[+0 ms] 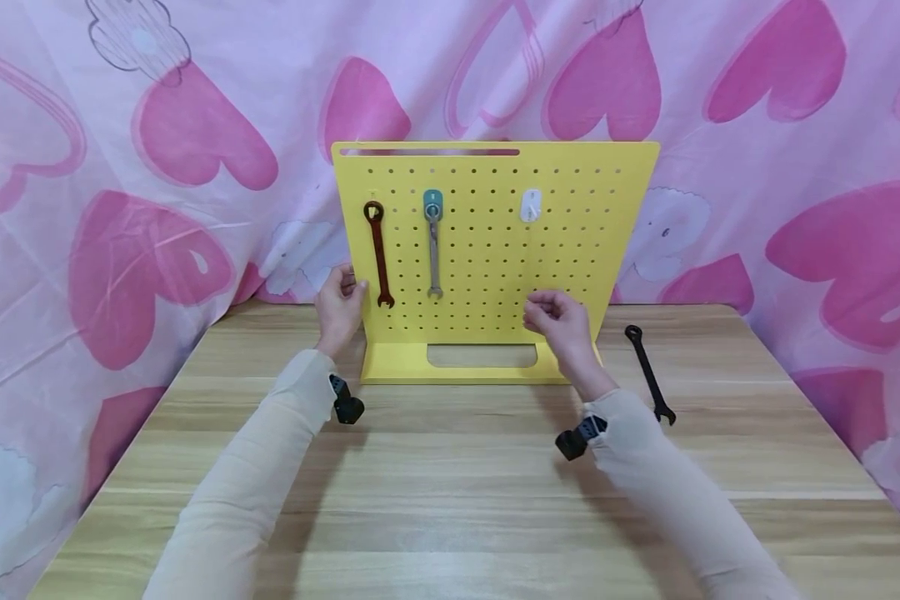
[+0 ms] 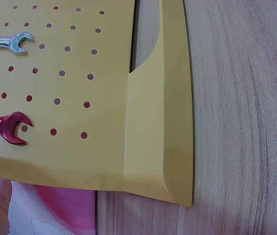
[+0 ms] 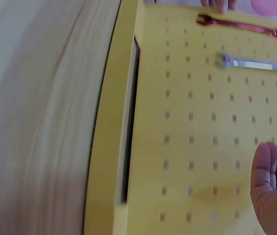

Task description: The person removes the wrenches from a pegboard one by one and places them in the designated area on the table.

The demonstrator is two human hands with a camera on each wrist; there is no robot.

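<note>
A yellow pegboard (image 1: 487, 250) stands upright on the table. My left hand (image 1: 340, 308) grips its left edge, thumb at the front and fingers partly hidden behind. Close beside that hand a red wrench (image 1: 380, 254) hangs on the board. To its right a silver wrench (image 1: 433, 254) hangs from a teal hook (image 1: 432, 198). In front of the board's lower right, my right hand (image 1: 566, 329) has loosely curled fingers with nothing between them. Above it a white hook (image 1: 531, 205) sits bare on the board. The right wrist view shows the right hand's palm (image 3: 275, 200) facing the board.
A black wrench (image 1: 650, 375) lies on the wooden table (image 1: 450, 500), right of the pegboard and beside my right forearm. The board's base (image 1: 397, 375) has a wide cutout. Behind everything hangs a pink curtain (image 1: 285, 108) with hearts.
</note>
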